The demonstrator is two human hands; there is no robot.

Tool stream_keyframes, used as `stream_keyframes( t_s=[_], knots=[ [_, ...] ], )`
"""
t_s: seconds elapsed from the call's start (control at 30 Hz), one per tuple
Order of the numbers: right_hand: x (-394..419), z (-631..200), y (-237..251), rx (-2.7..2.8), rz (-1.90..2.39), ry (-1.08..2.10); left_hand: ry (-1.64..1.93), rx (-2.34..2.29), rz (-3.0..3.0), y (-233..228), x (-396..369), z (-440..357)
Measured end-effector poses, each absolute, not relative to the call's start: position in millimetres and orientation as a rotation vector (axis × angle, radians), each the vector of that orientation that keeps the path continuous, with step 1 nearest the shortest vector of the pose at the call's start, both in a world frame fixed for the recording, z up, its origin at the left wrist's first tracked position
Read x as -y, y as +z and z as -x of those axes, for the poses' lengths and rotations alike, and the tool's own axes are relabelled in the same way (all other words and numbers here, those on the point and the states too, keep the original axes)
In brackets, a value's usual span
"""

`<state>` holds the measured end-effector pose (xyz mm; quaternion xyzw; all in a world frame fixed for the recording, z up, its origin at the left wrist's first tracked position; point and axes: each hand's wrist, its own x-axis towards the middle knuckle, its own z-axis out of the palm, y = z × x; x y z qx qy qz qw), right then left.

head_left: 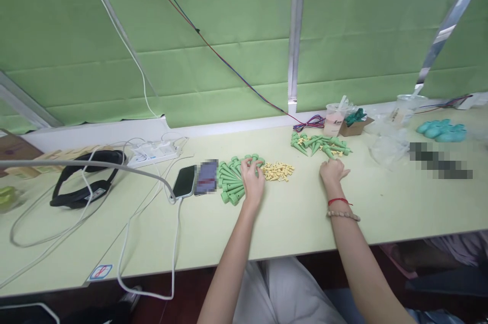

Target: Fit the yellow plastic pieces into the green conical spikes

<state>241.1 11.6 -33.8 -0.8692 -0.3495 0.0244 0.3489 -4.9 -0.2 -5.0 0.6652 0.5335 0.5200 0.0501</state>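
Resting left hand [251, 181] fingers curled on green cones [231, 181] | right hand [333, 170] flat, loosely spread, just below assembled cones [320, 145]

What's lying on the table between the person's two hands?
In the head view, a small heap of pale yellow pegs lies between the left hand, which rests on the green cones, and the right hand. Otherwise it is bare tabletop.
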Motion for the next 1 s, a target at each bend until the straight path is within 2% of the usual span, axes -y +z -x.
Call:
stream_keyframes(
  t_s=[0.27,0.47,0.7,0.83,1.0],
  knots=[
    [-12.1,-232.1,-28.1,0.974,2.094,0.147,1.676,-1.465,-1.821,-4.0,-1.5,3.2],
    [-17.1,-218.1,-32.2,1.065,2.152,-0.059,1.717,-1.441,-1.659,-1.9,-3.1,4.5],
    [-16.9,-223.1,-35.0,1.235,2.168,0.044,1.725,-1.431,-1.634,1.2,-1.0,4.4],
    [-16.3,-224.3,-32.4,1.154,2.162,0.057,1.742,-1.416,-1.628,1.5,-0.1,4.2],
    [-18.4,-225.7,-27.7,1.043,1.822,0.117,1.745,-1.384,-1.611,2.8,0.6,3.9]
  ],
)
